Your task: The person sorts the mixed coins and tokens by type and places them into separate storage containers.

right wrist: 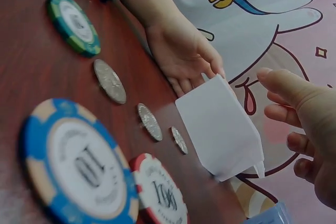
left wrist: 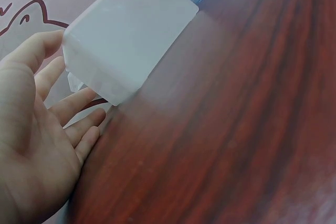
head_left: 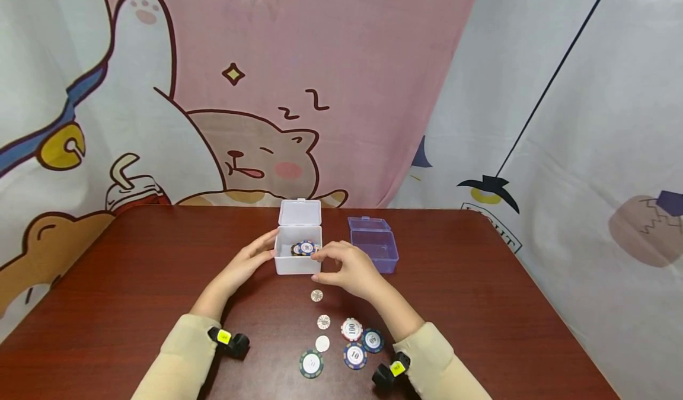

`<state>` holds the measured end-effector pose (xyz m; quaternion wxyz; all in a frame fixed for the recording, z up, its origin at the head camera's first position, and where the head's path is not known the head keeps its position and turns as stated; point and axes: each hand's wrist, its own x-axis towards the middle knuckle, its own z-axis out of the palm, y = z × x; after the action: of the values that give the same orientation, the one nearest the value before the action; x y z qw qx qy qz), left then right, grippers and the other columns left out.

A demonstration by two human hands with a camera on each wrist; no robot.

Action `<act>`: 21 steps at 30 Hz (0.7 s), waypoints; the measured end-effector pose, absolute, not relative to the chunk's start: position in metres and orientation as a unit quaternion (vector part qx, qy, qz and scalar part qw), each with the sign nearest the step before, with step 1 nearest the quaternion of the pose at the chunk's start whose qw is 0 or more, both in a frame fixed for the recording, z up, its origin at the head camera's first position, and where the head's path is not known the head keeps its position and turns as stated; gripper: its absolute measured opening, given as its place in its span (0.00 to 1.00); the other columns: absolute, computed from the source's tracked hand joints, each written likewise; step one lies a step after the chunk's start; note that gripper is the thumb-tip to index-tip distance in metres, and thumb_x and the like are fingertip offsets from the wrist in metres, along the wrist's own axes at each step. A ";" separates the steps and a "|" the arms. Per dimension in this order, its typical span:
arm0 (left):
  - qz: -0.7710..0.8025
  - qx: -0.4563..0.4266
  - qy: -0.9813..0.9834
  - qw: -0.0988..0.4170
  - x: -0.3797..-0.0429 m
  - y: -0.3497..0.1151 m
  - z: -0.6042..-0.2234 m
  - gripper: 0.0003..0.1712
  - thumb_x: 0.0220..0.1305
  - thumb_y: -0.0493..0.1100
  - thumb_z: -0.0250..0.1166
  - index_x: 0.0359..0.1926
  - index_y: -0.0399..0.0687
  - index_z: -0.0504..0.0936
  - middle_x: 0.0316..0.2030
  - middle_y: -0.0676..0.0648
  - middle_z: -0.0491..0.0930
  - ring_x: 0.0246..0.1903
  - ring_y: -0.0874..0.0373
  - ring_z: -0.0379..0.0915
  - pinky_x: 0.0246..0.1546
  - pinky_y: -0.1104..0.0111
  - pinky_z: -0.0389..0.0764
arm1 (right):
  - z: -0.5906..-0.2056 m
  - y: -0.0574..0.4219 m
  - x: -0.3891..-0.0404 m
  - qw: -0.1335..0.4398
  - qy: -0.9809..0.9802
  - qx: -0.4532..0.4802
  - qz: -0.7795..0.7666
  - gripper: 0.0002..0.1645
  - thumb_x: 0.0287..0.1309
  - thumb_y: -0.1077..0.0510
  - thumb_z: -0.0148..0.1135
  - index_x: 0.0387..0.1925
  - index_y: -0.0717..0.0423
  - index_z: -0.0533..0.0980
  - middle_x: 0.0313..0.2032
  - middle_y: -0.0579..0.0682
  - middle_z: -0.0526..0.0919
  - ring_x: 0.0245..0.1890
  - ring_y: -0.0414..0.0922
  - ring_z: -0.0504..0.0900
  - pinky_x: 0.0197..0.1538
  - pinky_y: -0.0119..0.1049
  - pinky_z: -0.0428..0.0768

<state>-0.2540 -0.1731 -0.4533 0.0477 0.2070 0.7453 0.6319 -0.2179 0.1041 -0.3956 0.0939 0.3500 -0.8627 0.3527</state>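
Observation:
A white plastic box (head_left: 299, 265) stands with its lid (head_left: 300, 213) raised at the back. Inside lie a blue-edged poker chip (head_left: 306, 248) and a darker one partly beneath it. My left hand (head_left: 246, 265) touches the box's left side, its fingers loosely spread; in the left wrist view fingertips (left wrist: 55, 38) meet the corner of the box. Over the box's front right corner hangs my right hand (head_left: 349, 269), thumb and forefinger apart with nothing seen between them. The right wrist view shows this hand (right wrist: 310, 124) with loosely bent fingers beside the box.
A clear purple box (head_left: 385, 265) stands open to the right. Three silver coins, the farthest one (head_left: 317, 295) near the white box, form a line toward me. A green-edged chip (head_left: 311, 364), a red-and-white 100 chip (head_left: 351, 329), a blue 10 chip (head_left: 355, 355) and a dark chip (head_left: 373, 341) lie nearer.

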 end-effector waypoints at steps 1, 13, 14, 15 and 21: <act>0.632 0.207 0.745 0.048 -0.254 -0.173 -0.453 0.32 0.70 0.38 0.54 0.72 0.43 0.58 0.67 0.33 0.60 0.65 0.39 0.56 0.62 0.45 0.53 | -0.396 0.105 -0.217 0.090 -0.860 0.355 0.354 0.22 0.45 0.51 0.76 0.44 0.52 0.83 0.38 0.41 0.82 0.34 0.50 0.76 0.34 0.35 0.73; 0.632 0.201 0.747 0.050 -0.254 -0.173 -0.453 0.32 0.70 0.39 0.55 0.72 0.45 0.58 0.67 0.34 0.60 0.66 0.40 0.56 0.62 0.44 0.52 | -0.406 0.125 -0.206 0.047 -0.839 0.405 0.360 0.20 0.45 0.55 0.76 0.43 0.53 0.83 0.38 0.46 0.84 0.42 0.39 0.77 0.47 0.36 0.73; 0.632 0.201 0.746 0.050 -0.254 -0.173 -0.453 0.32 0.70 0.39 0.55 0.72 0.45 0.58 0.67 0.34 0.60 0.66 0.40 0.55 0.62 0.44 0.52 | -0.407 0.127 -0.204 0.041 -0.839 0.407 0.358 0.20 0.46 0.55 0.76 0.43 0.52 0.83 0.39 0.45 0.84 0.42 0.39 0.77 0.47 0.36 0.73; 0.633 0.201 0.746 0.051 -0.254 -0.173 -0.453 0.32 0.70 0.39 0.55 0.72 0.45 0.58 0.67 0.34 0.60 0.66 0.40 0.55 0.62 0.44 0.52 | -0.408 0.129 -0.203 0.033 -0.839 0.409 0.358 0.20 0.46 0.54 0.76 0.44 0.53 0.83 0.39 0.45 0.83 0.42 0.40 0.77 0.46 0.37 0.73; 0.632 0.200 0.747 0.050 -0.253 -0.173 -0.453 0.32 0.70 0.39 0.55 0.72 0.45 0.58 0.67 0.34 0.60 0.66 0.40 0.55 0.62 0.44 0.52 | -0.415 0.141 -0.198 -0.015 -0.834 0.413 0.365 0.20 0.47 0.55 0.75 0.45 0.51 0.83 0.40 0.44 0.83 0.37 0.45 0.77 0.38 0.37 0.75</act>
<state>-0.2531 -0.1735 -0.4532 0.0505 0.1998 0.7471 0.6319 -0.1979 0.1406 -0.4147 -0.0154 0.4127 -0.8343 0.3651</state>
